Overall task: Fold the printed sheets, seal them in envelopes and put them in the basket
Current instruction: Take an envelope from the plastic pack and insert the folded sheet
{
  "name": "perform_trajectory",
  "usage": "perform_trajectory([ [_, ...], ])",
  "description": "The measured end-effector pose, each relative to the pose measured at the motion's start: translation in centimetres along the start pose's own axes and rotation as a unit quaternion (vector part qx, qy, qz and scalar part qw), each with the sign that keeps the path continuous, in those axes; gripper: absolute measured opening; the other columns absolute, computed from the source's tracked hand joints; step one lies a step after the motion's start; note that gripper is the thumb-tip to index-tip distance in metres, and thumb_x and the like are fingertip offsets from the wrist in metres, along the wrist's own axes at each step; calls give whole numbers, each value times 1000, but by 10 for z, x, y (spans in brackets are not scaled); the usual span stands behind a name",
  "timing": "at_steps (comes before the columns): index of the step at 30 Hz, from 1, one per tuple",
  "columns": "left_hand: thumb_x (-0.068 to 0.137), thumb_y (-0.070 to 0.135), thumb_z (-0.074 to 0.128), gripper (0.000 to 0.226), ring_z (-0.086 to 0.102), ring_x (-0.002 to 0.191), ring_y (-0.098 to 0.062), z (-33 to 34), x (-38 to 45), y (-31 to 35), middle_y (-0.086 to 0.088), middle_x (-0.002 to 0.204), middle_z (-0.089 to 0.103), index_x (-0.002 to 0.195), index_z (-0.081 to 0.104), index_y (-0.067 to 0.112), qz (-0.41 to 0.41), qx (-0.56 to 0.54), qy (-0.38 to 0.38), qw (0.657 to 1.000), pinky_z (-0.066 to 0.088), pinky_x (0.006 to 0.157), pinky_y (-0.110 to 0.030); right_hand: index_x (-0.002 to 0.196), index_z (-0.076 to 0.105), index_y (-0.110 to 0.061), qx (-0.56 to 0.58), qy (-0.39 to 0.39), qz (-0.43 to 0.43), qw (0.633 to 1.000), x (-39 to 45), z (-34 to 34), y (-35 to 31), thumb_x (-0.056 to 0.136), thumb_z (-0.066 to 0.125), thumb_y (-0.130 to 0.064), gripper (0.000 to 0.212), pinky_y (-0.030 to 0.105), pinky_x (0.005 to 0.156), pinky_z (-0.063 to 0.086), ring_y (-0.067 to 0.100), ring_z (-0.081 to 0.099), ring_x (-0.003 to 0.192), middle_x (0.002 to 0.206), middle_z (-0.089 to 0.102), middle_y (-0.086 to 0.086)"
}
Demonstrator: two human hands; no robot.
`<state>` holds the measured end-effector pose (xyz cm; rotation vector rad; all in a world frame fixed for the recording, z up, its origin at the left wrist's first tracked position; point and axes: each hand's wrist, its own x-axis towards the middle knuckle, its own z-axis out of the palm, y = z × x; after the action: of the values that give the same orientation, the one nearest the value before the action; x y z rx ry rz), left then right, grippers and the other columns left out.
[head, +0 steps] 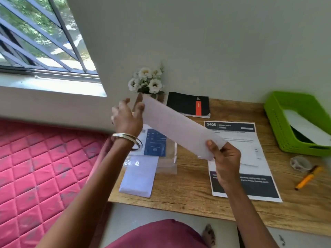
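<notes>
I hold a long white envelope [179, 127] in the air above the wooden desk [188, 190], slanting from upper left to lower right. My left hand [127, 119] pinches its upper left end. My right hand [225, 161] grips its lower right end, thumb on top. Under it on the desk lies a printed sheet [250, 178] with dark header and footer blocks. A green plastic basket [279, 126] stands at the right with a white envelope [306, 127] inside.
White envelopes [138, 176] and a blue-printed packet [155, 142] lie at the desk's left. A black notebook [186, 102] and white flowers [146, 81] sit by the wall. A tape roll [300, 163] and yellow pen [308, 178] lie at the right. A pink mattress [35, 167] adjoins on the left.
</notes>
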<state>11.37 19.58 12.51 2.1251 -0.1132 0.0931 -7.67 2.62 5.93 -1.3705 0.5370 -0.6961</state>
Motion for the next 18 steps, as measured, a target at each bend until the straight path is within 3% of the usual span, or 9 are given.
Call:
perform_trajectory([
  [1, 84, 52, 54, 54, 54, 103, -35, 11, -11, 4, -18, 112, 56, 116, 56, 8, -8, 15, -27, 999, 43, 94, -44, 98, 70, -14, -48, 13, -40, 998, 0, -7, -7, 83, 66, -10, 15, 21, 64, 56, 8, 66, 86, 83, 71, -13],
  [3, 84, 55, 53, 52, 60, 85, -27, 30, -35, 21, -9, 90, 61, 99, 64, 7, -14, -29, -111, 993, 49, 78, -39, 106, 68, -15, -163, 16, -153, 974, 0, -23, -16, 84, 67, -5, 24, 16, 70, 54, -1, 64, 90, 96, 71, -11],
  [5, 83, 55, 55, 55, 63, 72, -23, 46, -55, 44, -8, 78, 63, 90, 65, 1, -86, -129, -214, 964, 56, 64, -40, 109, 68, -10, -289, -26, -302, 908, 0, -40, -23, 86, 62, 1, 27, 19, 81, 53, 5, 64, 98, 106, 69, -3],
  [7, 83, 49, 60, 48, 69, 76, -27, 65, -65, 59, -11, 86, 69, 92, 65, 2, -187, -212, -273, 919, 58, 66, -43, 109, 69, -5, -369, -68, -392, 840, -2, -55, -27, 93, 50, -8, 25, 28, 85, 52, 19, 65, 99, 108, 70, 7],
  [9, 86, 29, 64, 27, 69, 80, -27, 84, -70, 64, -13, 93, 69, 95, 63, 4, -221, -252, -277, 900, 58, 65, -41, 114, 68, -7, -419, -104, -412, 802, -5, -68, -30, 99, 40, -21, 34, 34, 85, 50, 24, 63, 103, 111, 69, 10],
  [12, 84, 14, 66, 19, 66, 86, -28, 109, -70, 61, -14, 103, 67, 100, 62, 4, -208, -232, -253, 916, 57, 71, -43, 122, 64, -20, -483, -194, -392, 758, -8, -87, -25, 92, 54, -28, 32, 39, 93, 43, 21, 54, 118, 122, 65, 2],
  [15, 82, 26, 68, 15, 67, 83, -27, 124, -70, 59, -8, 93, 70, 87, 68, 12, -112, -142, -250, 951, 55, 79, -48, 119, 63, -34, -499, -238, -301, 777, -10, -105, -21, 80, 63, -59, 46, 42, 97, 37, 10, 44, 127, 127, 60, -13],
  [18, 86, 27, 61, 21, 63, 73, -24, 134, -76, 67, -10, 82, 68, 80, 66, 8, 25, -61, -266, 962, 54, 73, -38, 115, 65, -33, -474, -166, -263, 824, -2, -119, -24, 83, 55, -60, 43, 46, 91, 36, 9, 43, 122, 123, 61, -15],
])
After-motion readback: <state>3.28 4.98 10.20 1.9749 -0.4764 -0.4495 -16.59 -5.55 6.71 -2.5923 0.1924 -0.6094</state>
